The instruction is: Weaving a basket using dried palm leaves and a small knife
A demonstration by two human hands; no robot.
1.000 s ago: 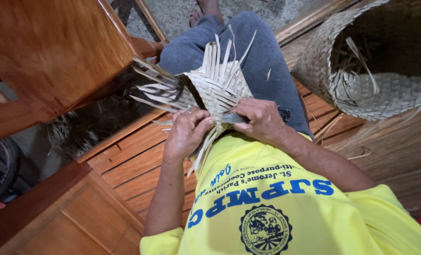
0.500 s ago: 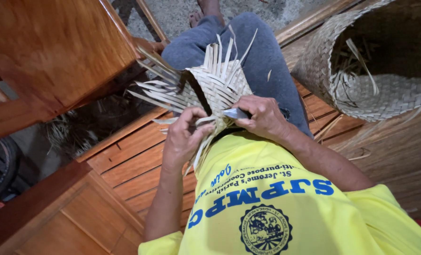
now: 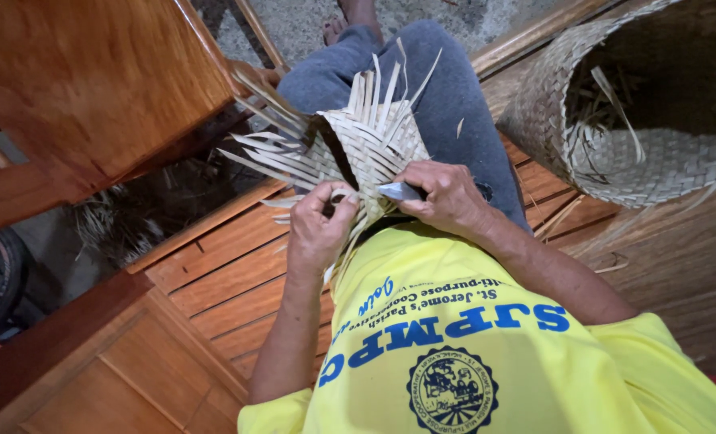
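Note:
A partly woven palm-leaf piece [image 3: 370,141], pale tan with loose strips sticking out at the top and left, rests over my lap on grey trousers. My left hand [image 3: 319,229] pinches loose strips at its lower left edge. Against the lower right edge sits my right hand [image 3: 448,197], closed around a small grey blade [image 3: 398,191] whose tip points at the weave. Both hands meet just above my yellow shirt.
A large woven basket [image 3: 559,120] lies on its side at the right, with leaf strips inside. I sit on a slatted wooden bench [image 3: 213,281]. A polished wooden chair back [image 3: 85,88] stands at the upper left. Dry leaf scraps [image 3: 125,225] lie on the floor below.
My left hand has shifted slightly down and taken a fresh pinch on the strips. The right hand with the blade has stayed at the weave's lower edge.

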